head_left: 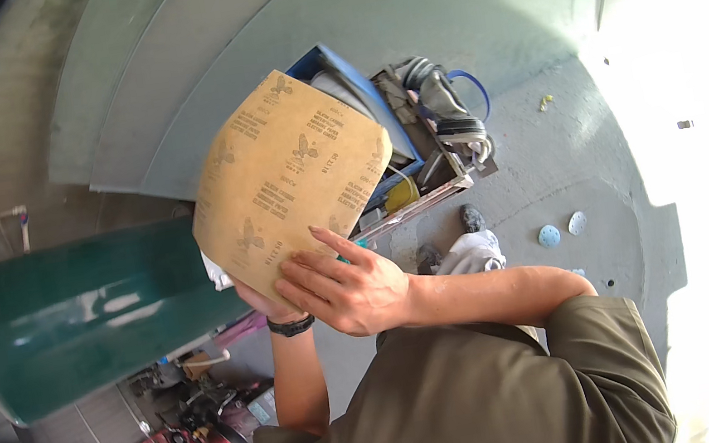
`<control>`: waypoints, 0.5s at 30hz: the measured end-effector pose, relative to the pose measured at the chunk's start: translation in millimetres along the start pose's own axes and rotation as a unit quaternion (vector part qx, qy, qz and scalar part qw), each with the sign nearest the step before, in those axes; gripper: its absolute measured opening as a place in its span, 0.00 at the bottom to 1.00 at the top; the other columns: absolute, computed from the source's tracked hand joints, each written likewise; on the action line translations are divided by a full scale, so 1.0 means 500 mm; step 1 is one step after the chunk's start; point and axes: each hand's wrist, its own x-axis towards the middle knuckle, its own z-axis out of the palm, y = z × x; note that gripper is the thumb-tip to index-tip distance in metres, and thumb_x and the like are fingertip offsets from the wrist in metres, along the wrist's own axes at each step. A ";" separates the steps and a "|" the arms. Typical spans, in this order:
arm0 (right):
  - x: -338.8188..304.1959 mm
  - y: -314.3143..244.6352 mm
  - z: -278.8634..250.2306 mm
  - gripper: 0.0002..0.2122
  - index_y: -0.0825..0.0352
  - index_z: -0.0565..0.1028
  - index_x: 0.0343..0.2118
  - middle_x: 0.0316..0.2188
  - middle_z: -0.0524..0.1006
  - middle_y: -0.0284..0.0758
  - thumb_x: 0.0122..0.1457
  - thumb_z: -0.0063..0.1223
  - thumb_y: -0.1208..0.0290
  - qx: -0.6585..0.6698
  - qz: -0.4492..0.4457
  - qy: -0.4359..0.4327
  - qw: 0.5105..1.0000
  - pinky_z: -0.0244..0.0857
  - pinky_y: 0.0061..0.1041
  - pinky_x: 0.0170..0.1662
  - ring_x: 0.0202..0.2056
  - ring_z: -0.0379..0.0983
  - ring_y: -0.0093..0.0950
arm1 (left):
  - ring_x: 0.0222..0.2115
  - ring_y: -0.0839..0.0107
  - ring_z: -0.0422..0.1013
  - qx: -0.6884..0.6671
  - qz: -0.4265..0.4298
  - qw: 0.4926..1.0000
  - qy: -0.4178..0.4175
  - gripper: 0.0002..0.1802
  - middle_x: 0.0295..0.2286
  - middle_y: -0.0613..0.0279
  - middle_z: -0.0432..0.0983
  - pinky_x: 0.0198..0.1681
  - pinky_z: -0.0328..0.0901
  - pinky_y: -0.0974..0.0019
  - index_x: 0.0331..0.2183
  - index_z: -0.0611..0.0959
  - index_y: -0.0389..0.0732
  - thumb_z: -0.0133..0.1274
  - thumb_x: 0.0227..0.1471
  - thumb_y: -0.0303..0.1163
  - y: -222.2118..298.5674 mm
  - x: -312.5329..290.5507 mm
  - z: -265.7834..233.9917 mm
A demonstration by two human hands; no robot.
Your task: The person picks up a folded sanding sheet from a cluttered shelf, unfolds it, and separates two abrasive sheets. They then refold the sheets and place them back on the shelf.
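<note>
Sheet (291,162) between 2 hands (351,291); blue box (366,82), grey contents (343,93).

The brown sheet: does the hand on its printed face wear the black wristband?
No, the right hand lies bare-wristed on the brown sheet, while the left hand wears the black wristband.
</note>
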 end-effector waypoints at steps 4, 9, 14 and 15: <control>-0.029 -0.052 0.021 0.20 0.67 0.81 0.51 0.53 0.80 0.40 0.58 0.52 0.64 0.050 -0.045 -0.041 0.997 0.61 0.58 0.67 0.56 0.76 0.37 | 0.68 0.59 0.57 -0.637 -0.324 0.699 0.009 0.47 0.68 0.58 0.59 0.70 0.55 0.51 0.70 0.61 0.41 0.31 0.68 0.69 -0.019 0.035 -0.174; -0.052 -0.128 0.042 0.21 0.66 0.80 0.54 0.57 0.77 0.41 0.59 0.55 0.63 0.079 -0.121 -0.124 0.982 0.58 0.60 0.68 0.60 0.72 0.38 | 0.65 0.59 0.62 -0.712 -0.209 0.661 -0.115 0.40 0.67 0.51 0.62 0.69 0.55 0.50 0.68 0.64 0.35 0.37 0.72 0.58 -0.061 -0.076 -0.289; -0.041 -0.182 0.033 0.50 0.66 0.68 0.68 0.71 0.58 0.53 0.41 0.81 0.50 0.234 -0.019 -0.233 0.944 0.51 0.62 0.70 0.70 0.58 0.53 | 0.57 0.63 0.73 -0.454 -0.308 0.832 -0.077 0.28 0.58 0.53 0.74 0.61 0.67 0.59 0.64 0.70 0.31 0.45 0.72 0.39 -0.131 -0.236 -0.399; -0.044 -0.192 0.048 0.58 0.69 0.61 0.71 0.73 0.54 0.54 0.38 0.82 0.51 0.303 0.076 -0.160 0.937 0.47 0.58 0.72 0.73 0.50 0.56 | 0.54 0.66 0.74 -0.413 -0.298 0.856 -0.090 0.25 0.56 0.55 0.76 0.58 0.68 0.60 0.62 0.73 0.32 0.48 0.71 0.37 -0.135 -0.269 -0.418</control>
